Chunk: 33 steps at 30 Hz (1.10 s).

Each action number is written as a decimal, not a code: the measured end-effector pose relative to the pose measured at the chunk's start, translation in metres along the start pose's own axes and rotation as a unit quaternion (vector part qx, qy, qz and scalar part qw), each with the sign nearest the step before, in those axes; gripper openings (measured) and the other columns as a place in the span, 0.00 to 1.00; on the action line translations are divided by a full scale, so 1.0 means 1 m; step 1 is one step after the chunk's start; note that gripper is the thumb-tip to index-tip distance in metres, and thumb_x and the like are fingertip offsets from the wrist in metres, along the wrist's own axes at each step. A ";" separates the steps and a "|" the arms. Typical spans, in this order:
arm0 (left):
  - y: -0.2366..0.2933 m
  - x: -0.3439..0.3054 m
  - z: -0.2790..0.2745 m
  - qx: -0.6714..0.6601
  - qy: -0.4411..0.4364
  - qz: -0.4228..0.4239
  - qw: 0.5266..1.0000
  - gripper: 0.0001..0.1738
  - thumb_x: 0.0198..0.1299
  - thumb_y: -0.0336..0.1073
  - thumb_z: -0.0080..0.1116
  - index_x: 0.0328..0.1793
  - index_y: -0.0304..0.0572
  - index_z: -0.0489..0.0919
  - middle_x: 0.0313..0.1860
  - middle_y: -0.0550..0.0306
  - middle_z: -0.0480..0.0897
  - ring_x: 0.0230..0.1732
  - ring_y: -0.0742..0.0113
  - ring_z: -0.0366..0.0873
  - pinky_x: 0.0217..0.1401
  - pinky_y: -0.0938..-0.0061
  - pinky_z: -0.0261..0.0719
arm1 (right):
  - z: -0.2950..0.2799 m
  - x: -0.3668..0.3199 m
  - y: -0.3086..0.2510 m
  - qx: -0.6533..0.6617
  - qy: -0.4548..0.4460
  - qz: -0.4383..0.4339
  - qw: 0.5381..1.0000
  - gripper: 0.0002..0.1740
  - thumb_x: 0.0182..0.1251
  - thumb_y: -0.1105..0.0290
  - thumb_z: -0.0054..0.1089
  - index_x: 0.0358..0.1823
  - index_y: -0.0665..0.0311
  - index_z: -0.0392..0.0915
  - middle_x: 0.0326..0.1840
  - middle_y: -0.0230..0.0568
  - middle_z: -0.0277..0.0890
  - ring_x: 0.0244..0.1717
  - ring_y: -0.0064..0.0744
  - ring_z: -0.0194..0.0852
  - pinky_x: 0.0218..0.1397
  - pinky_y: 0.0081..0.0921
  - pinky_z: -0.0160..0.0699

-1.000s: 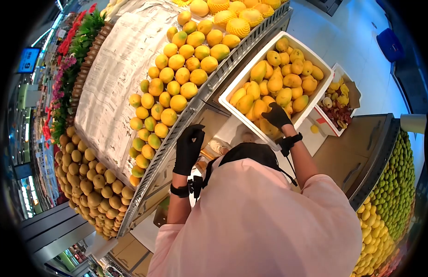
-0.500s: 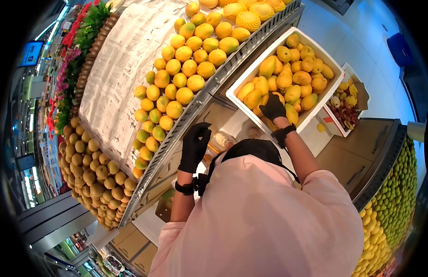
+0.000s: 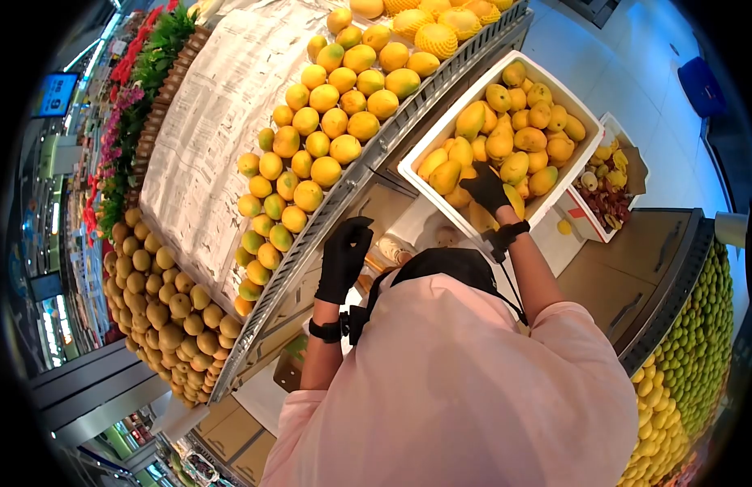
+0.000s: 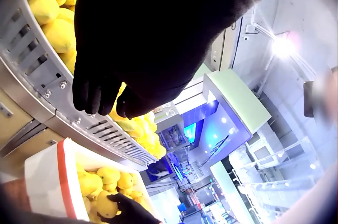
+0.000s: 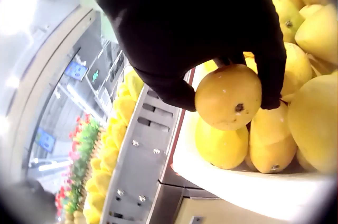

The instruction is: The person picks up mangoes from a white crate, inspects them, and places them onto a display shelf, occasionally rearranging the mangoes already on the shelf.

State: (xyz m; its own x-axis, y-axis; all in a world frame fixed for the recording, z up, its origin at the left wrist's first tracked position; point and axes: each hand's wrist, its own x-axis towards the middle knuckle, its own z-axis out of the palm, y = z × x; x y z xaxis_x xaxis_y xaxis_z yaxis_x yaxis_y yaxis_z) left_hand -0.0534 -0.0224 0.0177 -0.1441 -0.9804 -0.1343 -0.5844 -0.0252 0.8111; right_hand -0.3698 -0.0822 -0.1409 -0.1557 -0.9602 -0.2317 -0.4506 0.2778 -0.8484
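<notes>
In the right wrist view my black-gloved right hand grips a yellow mango, thumb on one side and fingers on the other. Other mangoes lie below and beside it inside a white foam box. From the head view the right hand is over the near part of the box, and it hides the gripped fruit. My left hand, also gloved in black, hangs beside the metal edge of the display shelf. Its fingers are loosely curled with nothing in them.
Rows of mangoes sit on the paper-lined shelf to the left, with brown round fruit nearer. Net-wrapped fruit lies at the far end. A smaller box of scraps stands right of the foam box. Green fruit fills another stand.
The head view has turned a little, so shelf and box sit slightly farther right. My right hand has shifted within the near part of the box. The left hand stays beside the shelf edge.
</notes>
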 end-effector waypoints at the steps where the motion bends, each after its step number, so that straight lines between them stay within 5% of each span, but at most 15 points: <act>1: 0.003 0.001 -0.001 0.002 -0.005 -0.005 1.000 0.11 0.62 0.29 0.59 0.51 0.38 0.80 0.41 0.58 0.83 0.40 0.73 0.80 0.46 0.77 0.77 | -0.008 -0.003 -0.003 0.083 -0.005 0.027 0.996 0.33 0.52 0.64 0.66 0.59 0.71 0.70 0.50 0.54 0.76 0.51 0.47 0.77 0.53 0.35 0.79; 3: 0.003 0.003 0.000 -0.006 -0.017 -0.011 1.000 0.11 0.63 0.28 0.59 0.51 0.38 0.80 0.42 0.59 0.83 0.41 0.75 0.79 0.48 0.78 0.77 | -0.028 -0.011 -0.014 0.243 -0.033 0.079 0.966 0.32 0.55 0.65 0.67 0.60 0.71 0.69 0.52 0.45 0.74 0.49 0.36 0.77 0.49 0.29 0.83; 6: 0.000 0.010 0.002 -0.044 -0.038 -0.009 0.998 0.11 0.63 0.28 0.58 0.51 0.38 0.80 0.43 0.60 0.83 0.43 0.75 0.79 0.49 0.78 0.77 | -0.046 -0.018 -0.010 0.408 -0.062 0.100 0.905 0.30 0.59 0.66 0.66 0.61 0.69 0.68 0.55 0.44 0.72 0.49 0.35 0.77 0.46 0.30 0.85; 9: -0.001 0.017 0.005 -0.096 -0.056 0.002 0.994 0.11 0.63 0.27 0.58 0.52 0.37 0.80 0.45 0.60 0.83 0.43 0.74 0.79 0.49 0.78 0.78 | -0.066 -0.035 -0.031 0.467 -0.083 0.001 0.880 0.31 0.65 0.68 0.61 0.67 0.68 0.62 0.56 0.43 0.70 0.53 0.35 0.76 0.54 0.32 0.83; 11: -0.002 0.022 0.007 -0.124 -0.061 0.012 0.990 0.11 0.63 0.26 0.57 0.52 0.37 0.79 0.45 0.60 0.83 0.43 0.73 0.79 0.48 0.78 0.78 | -0.068 -0.037 -0.025 0.594 -0.116 0.028 0.795 0.31 0.70 0.69 0.55 0.72 0.67 0.58 0.61 0.45 0.69 0.59 0.39 0.74 0.60 0.35 0.79; 13: 0.004 0.024 0.008 -0.139 -0.071 0.009 0.988 0.12 0.63 0.26 0.58 0.52 0.37 0.79 0.45 0.59 0.83 0.42 0.73 0.79 0.47 0.78 0.78 | -0.074 -0.041 -0.032 0.446 -0.121 -0.107 0.880 0.30 0.71 0.68 0.54 0.72 0.67 0.58 0.63 0.46 0.67 0.61 0.40 0.72 0.61 0.34 0.79; 18: 0.013 0.034 0.008 -0.145 -0.079 0.004 0.986 0.11 0.63 0.27 0.58 0.52 0.37 0.79 0.43 0.59 0.83 0.41 0.74 0.79 0.45 0.78 0.78 | -0.084 -0.055 -0.050 0.251 -0.076 -0.161 0.952 0.33 0.61 0.78 0.66 0.68 0.66 0.64 0.59 0.40 0.74 0.57 0.34 0.76 0.59 0.30 0.80; 21: 0.012 0.036 0.006 -0.114 -0.072 0.029 0.990 0.11 0.63 0.27 0.57 0.51 0.37 0.79 0.43 0.58 0.83 0.40 0.73 0.80 0.44 0.78 0.79 | -0.088 -0.049 -0.056 0.329 -0.109 -0.141 0.927 0.30 0.59 0.79 0.67 0.64 0.67 0.68 0.55 0.38 0.77 0.54 0.30 0.78 0.57 0.27 0.80; 23: 0.010 0.033 0.008 -0.165 -0.067 0.009 0.984 0.11 0.64 0.27 0.57 0.52 0.37 0.79 0.44 0.57 0.83 0.40 0.73 0.80 0.43 0.78 0.79 | -0.091 -0.058 -0.072 0.209 -0.106 -0.203 0.951 0.26 0.60 0.77 0.68 0.60 0.67 0.72 0.54 0.37 0.79 0.55 0.28 0.78 0.57 0.26 0.79; 26: -0.004 0.035 0.013 -0.226 -0.054 -0.009 0.973 0.12 0.65 0.28 0.56 0.53 0.36 0.78 0.45 0.56 0.83 0.40 0.71 0.81 0.43 0.77 0.80 | -0.090 -0.062 -0.094 0.018 0.001 -0.310 0.950 0.24 0.55 0.71 0.72 0.55 0.64 0.77 0.49 0.42 0.80 0.49 0.39 0.79 0.53 0.31 0.78; 30: -0.011 0.034 0.017 -0.251 -0.036 -0.019 0.967 0.12 0.66 0.30 0.56 0.54 0.37 0.77 0.44 0.55 0.83 0.39 0.71 0.81 0.41 0.77 0.80 | -0.086 -0.059 -0.104 0.112 -0.055 -0.258 0.958 0.25 0.55 0.72 0.71 0.55 0.64 0.77 0.49 0.45 0.79 0.50 0.41 0.78 0.54 0.30 0.77; 33: 0.003 0.032 0.017 -0.242 -0.052 -0.023 0.969 0.12 0.66 0.32 0.57 0.54 0.38 0.77 0.42 0.56 0.84 0.39 0.73 0.81 0.38 0.79 0.78 | -0.072 -0.053 -0.082 0.411 -0.159 -0.092 0.893 0.32 0.61 0.75 0.65 0.67 0.69 0.64 0.59 0.40 0.73 0.57 0.29 0.73 0.60 0.26 0.76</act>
State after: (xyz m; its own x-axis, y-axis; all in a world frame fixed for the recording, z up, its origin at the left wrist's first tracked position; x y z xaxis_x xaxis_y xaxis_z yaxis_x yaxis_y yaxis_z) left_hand -0.0735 -0.0506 0.0062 -0.2211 -0.9519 -0.2120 -0.1527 -0.1809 0.9716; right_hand -0.3878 -0.0524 -0.0243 0.1711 -0.9831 -0.0652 0.3748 0.1261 -0.9185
